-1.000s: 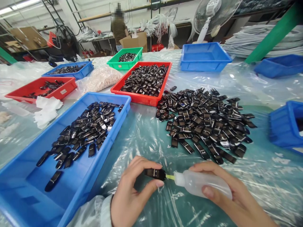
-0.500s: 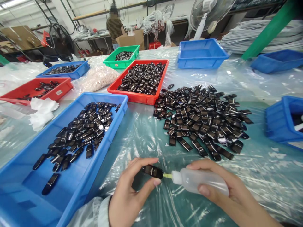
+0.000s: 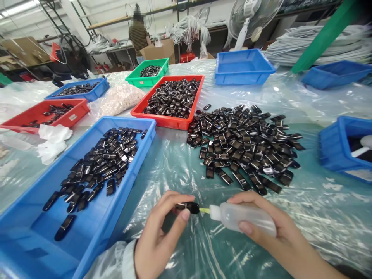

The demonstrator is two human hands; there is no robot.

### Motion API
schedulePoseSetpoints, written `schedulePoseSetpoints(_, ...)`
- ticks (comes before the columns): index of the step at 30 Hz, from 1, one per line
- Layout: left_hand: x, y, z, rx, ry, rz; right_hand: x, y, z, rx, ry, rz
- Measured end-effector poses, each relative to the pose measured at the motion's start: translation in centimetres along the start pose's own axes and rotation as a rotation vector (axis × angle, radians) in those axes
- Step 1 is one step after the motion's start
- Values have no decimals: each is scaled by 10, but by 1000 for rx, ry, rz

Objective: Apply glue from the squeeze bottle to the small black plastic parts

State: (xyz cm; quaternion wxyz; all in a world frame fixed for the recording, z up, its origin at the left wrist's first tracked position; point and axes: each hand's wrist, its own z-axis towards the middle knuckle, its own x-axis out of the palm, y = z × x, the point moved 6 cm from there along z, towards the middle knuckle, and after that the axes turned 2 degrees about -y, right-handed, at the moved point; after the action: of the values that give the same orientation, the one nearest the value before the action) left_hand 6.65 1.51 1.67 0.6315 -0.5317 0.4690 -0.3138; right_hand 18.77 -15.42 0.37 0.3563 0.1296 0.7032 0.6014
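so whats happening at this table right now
A person sits at a plastic-covered table. The left hand pinches a small black piece at its end, and the right hand holds a soft squeeze bottle on its side, with its yellow tip at the piece's end. A loose pile of the same black pieces lies just beyond the hands, and more fill the blue tray on the left and the red tray behind. Another person stands at a bench far back.
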Motion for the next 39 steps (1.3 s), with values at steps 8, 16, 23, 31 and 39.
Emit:
schedulePoseSetpoints(8, -7, 3, 0, -26, -104, -94, 0, 1, 2, -55, -76, 35)
schedulePoseSetpoints(16, -6, 7, -3, -26, -123, -142, -1, 2, 2, -60, -85, 50)
schedulePoseSetpoints(23, -7, 1, -2, 34, -134, -85, -4, 15, 5, -91, -104, -32)
schedulePoseSetpoints(31, -6, 0, -5, 93, -118, -46, -4, 13, 3, -119, -120, -65)
schedulePoseSetpoints(39, -6, -2, -4, 94, -112, -34, -2, 7, 4, -50, -57, -30)
